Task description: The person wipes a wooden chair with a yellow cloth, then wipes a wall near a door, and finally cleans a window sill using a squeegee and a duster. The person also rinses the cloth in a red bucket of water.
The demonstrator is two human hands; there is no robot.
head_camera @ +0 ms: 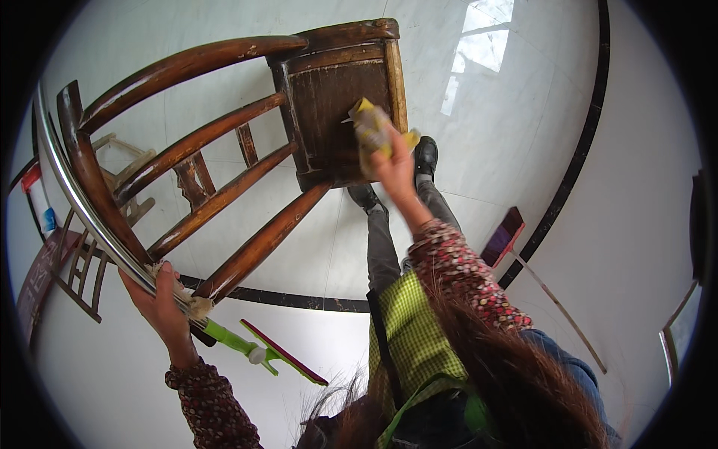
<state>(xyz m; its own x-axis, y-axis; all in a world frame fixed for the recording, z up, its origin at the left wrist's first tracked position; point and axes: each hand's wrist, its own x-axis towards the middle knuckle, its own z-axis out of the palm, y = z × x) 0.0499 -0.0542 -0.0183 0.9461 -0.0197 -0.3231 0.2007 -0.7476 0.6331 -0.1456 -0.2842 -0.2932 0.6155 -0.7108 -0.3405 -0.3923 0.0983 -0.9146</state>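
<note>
A dark brown wooden chair (241, 47) with a tall slatted back stands in front of me. My right hand (392, 163) grips a crumpled yellow and grey cloth (373, 129) against the wooden seat (331, 95), near its edge; the cloth is a little blurred. At the lower left, my left hand (162, 303) is closed around a shiny metal pole (73, 191) and the top end of the chair back, where pale frayed fibres (199, 307) show. Just beyond that hand is a green squeegee head (241, 342) with a dark red blade.
A broom (505, 238) with purple bristles leans by the wall at the right. Smaller wooden chairs (84, 280) and a dark red board (36, 286) are at the far left. A black border strip (589, 123) runs along the glossy tiled floor (505, 140). My shoes are beside the seat.
</note>
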